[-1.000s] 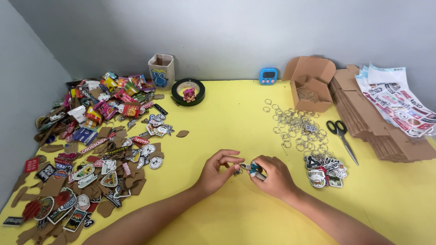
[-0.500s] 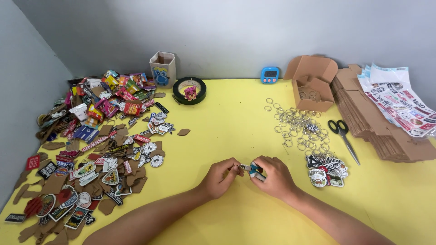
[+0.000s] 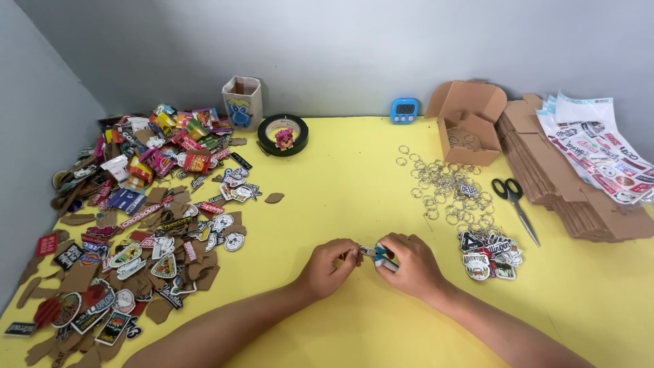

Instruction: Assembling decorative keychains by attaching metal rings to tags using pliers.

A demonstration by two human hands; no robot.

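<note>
Currently both hands meet near the front edge of the yellow tabletop (image 3: 354,177), roughly at its middle. Left hand (image 3: 332,266): fingers pinched narrow on something tiny at the fingertips, probably a metal ring, too small to confirm. Right hand (image 3: 409,262): closed around a small blue charm (image 3: 380,255), only its end showing between thumb and forefinger. Hands almost touch; the charm sits between them, lifted just off the surface.

Surroundings: loose pile of key rings (image 3: 446,187) toward the right back, finished keychains (image 3: 490,249) just beside the right hand, scissors (image 3: 514,197) further right, open cardboard box (image 3: 470,129) near the back edge, heap of cut-out stickers and backing scraps (image 3: 136,218) covering the left side.

Risks, as judged:
- Pinch on the small part is slight; a slip would drop it onto the tabletop, where it could roll toward the ring pile and be lost among the others.
- Charm is mostly covered by the right hand, so alignment of its hole is hard to see; forcing could bend the ring or tear the charm.
- Right forearm lies close to the finished keychains; a sideways move could scatter them.
</note>
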